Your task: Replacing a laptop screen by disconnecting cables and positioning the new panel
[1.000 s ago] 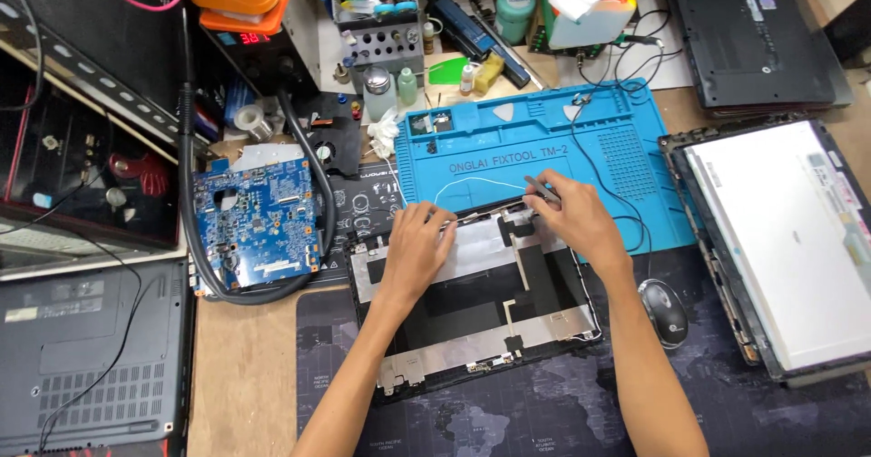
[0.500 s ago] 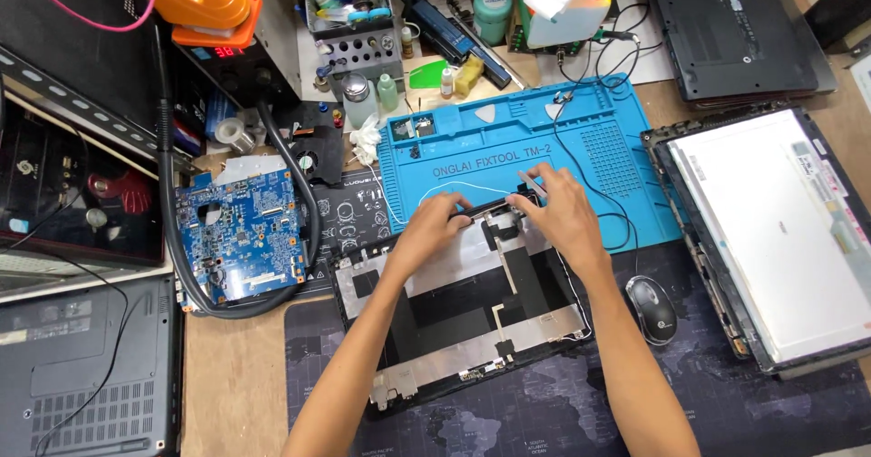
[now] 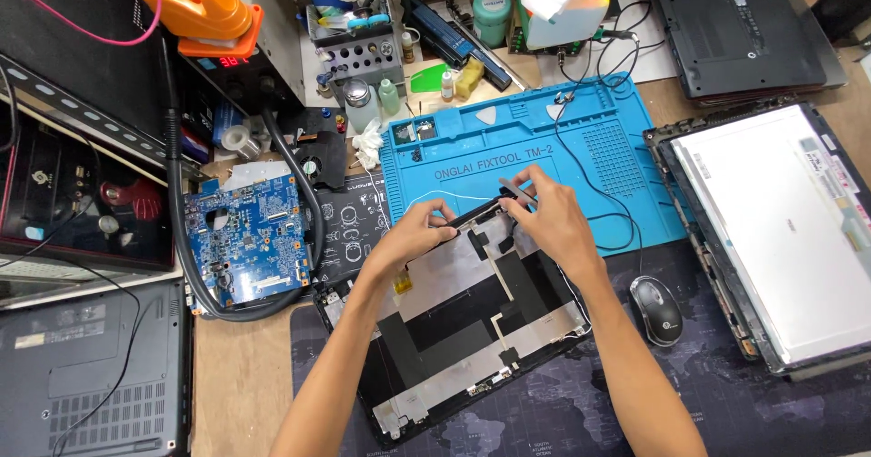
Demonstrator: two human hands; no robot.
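Grey laptop (image 3: 86,366) lies closed at the far left of the tabletop (image 3: 236,375). Right of it sits a blue circuit board (image 3: 245,239), ringed by a thick black hose (image 3: 304,194). An orange tool (image 3: 195,8) rests above it, at the top edge.

At centre, a laptop lid (image 3: 472,321) lies inner face up, tilted, showing silver foil and black patches. Its upper edge overlaps the blue mat (image 3: 544,139); its lower part rests on a dark desk pad (image 3: 562,412).

My left hand (image 3: 413,235) is at the lid's upper left edge. Thumb and fingertips are closed on the left end of a thin black strip (image 3: 476,210) that runs along that edge.

My right hand (image 3: 544,216) is just right of the left, over the lid's upper right corner. Its fingers are pinched together on the right end of the same strip, next to a small metal hinge piece (image 3: 510,185). The two hands are near each other but do not touch.

A white wire (image 3: 426,198) crosses the mat just above the left hand.

Right of my right forearm, a black mouse (image 3: 658,307) sits on the desk pad. Further right, a screen panel (image 3: 780,230) lies flat, pale face up. Above it, a black laptop (image 3: 735,21) lies closed.
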